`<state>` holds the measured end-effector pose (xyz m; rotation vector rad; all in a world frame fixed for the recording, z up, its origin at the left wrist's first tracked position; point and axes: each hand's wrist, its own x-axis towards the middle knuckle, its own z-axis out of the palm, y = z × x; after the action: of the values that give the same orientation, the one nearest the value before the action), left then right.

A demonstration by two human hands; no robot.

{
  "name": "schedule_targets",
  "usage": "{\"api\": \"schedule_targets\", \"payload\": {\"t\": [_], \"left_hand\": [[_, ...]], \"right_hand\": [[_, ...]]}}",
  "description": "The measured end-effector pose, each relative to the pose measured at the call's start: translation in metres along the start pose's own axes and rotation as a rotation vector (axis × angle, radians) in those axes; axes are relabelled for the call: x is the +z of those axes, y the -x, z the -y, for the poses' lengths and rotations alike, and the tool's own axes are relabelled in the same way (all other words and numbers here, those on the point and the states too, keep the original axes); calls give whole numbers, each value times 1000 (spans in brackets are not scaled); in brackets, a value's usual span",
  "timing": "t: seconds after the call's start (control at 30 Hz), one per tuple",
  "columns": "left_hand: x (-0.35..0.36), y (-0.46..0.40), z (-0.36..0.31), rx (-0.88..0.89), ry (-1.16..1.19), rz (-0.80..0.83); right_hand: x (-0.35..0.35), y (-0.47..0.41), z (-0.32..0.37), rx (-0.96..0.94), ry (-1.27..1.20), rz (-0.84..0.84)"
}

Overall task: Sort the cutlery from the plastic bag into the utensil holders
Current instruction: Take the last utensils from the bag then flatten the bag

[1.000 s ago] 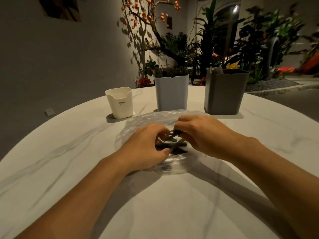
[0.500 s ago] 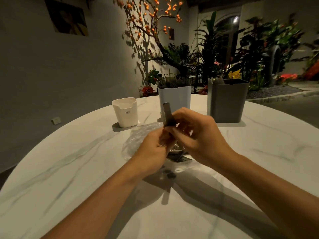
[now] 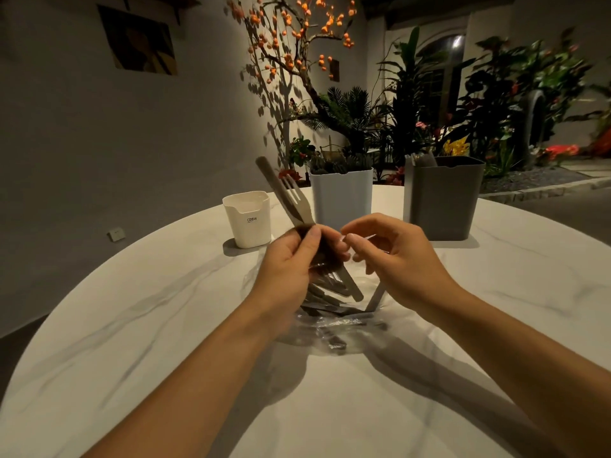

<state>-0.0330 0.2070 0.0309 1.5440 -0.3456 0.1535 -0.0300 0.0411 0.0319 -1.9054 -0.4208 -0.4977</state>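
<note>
At a round marble-patterned desk [image 3: 132, 325] at night, our left hand [image 3: 291, 269] gripped a bundle of cutlery [image 3: 325, 285], one fork [image 3: 294, 200] rising tines-up above the fist and handles fanning down toward the clear plastic bag [image 3: 330, 328] that lay crumpled on the desk beneath. Our right hand [image 3: 390, 256] hung just beside it, fingers loosely curled and holding nothing that we could make out. Three utensil holders stood beyond the hands: a short white holder [image 3: 248, 219], a taller pale holder [image 3: 342, 196] and a grey holder [image 3: 443, 200], the last two already showing contents at their rims. We judged the grasp the weak point: so many pieces held in one fist could slip and scatter over the smooth desk, or a handle could snag the thin bag and drag it along. The dim light and motion blur also made it easy to mistake one piece for another and drop it in the wrong holder. The only legible writing was small dark lettering on the white holder, which read "CRBW"; a picture [image 3: 139, 41] on the wall carried no text we could read.
</note>
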Motion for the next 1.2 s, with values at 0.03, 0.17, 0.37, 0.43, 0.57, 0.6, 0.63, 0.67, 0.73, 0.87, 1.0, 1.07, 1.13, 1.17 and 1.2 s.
{"api": "schedule_targets", "payload": {"t": [0.03,0.17,0.37,0.43,0.57,0.6,0.63,0.67,0.73,0.87,1.0,1.07,1.13,1.17,1.2], "left_hand": [[-2,-1,-1,-21,51,2],[-7,-3,-1,-101,160,-4],[-6,-3,2,-124,143,-21],[-5,-2,2,-122,105,-43],[-4,-4,2,-98,4,-120],[-4,-4,2,-94,-18,-134],[-3,-4,2,-91,-35,-139],[-3,-4,2,-89,-56,-144],[-3,-4,2,-88,-109,-146],[-6,-6,0,-151,-41,-167],[-6,-5,-4,-114,-34,-107],[-5,-3,-3,-71,-105,-80],[-4,-1,-4,-43,-119,-86],[-4,0,-5,-40,-98,-95],[-3,0,-6,-46,-66,-109]], "right_hand": [[1,0,0,33,-21,24],[3,2,2,112,-110,113],[6,6,1,101,40,187],[7,7,1,90,49,189],[4,5,-1,80,105,148],[2,4,-2,80,97,129],[1,4,-2,86,74,109],[0,3,-3,94,50,91],[0,2,-3,116,14,66],[-1,2,-2,160,-81,7],[-4,1,0,200,-185,-30],[-5,0,0,222,-216,-33],[-6,0,-1,241,-234,-45],[-6,0,-2,247,-239,-54],[-6,0,-2,251,-239,-66]]}}
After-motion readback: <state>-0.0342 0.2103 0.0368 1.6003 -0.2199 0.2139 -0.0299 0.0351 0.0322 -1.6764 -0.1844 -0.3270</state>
